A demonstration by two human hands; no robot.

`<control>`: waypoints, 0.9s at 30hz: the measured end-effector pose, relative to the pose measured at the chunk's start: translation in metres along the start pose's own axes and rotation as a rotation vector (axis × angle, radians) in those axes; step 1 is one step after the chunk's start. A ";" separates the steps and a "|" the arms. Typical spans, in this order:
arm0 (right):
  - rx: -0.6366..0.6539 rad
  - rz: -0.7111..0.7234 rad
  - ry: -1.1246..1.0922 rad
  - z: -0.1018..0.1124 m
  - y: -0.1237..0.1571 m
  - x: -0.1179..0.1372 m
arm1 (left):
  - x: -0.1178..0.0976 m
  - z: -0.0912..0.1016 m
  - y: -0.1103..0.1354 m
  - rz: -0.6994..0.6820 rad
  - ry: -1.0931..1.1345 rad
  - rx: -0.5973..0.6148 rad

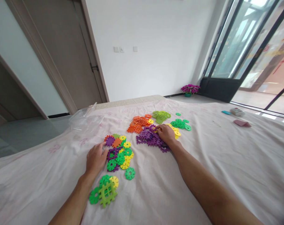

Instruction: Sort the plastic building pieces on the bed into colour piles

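Observation:
Colourful plastic building pieces lie on a pale sheet (202, 162). My left hand (95, 158) rests at the left edge of a mixed cluster of green, yellow and purple pieces (119, 154), fingers curled against a purple piece. My right hand (166, 133) lies on a purple pile (149, 137), fingers bent down onto the pieces; what they pinch is hidden. Behind are an orange pile (138, 123), a light green pile (160, 116) and a dark green pile (180, 124). A small joined group of green and yellow pieces (105, 190) sits near my left forearm.
A clear plastic bag (84, 120) lies at the sheet's far left edge. At the far right are a small remote-like object (236, 111) and a pink folded item (242, 123). A pot of purple flowers (190, 89) stands on the floor by the glass door.

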State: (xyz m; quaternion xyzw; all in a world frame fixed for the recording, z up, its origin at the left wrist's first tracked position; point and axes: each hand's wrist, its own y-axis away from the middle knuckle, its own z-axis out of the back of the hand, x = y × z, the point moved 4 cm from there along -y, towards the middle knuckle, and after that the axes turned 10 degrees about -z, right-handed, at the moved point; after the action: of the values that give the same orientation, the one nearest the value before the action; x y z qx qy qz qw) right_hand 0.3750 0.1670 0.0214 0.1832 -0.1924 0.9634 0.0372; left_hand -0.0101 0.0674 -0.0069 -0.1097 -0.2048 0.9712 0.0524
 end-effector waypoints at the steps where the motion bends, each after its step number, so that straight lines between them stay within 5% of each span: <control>1: 0.001 0.008 0.003 0.000 0.000 0.000 | 0.000 0.000 0.000 0.000 0.002 0.001; 27: 0.057 0.097 -0.002 -0.004 0.006 0.012 | -0.004 0.003 0.000 -0.002 -0.003 0.008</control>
State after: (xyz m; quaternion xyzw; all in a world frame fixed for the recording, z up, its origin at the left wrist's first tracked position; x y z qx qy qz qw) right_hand 0.3614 0.1633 0.0207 0.1758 -0.1733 0.9689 -0.0152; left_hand -0.0071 0.0653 -0.0035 -0.1079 -0.2011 0.9722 0.0533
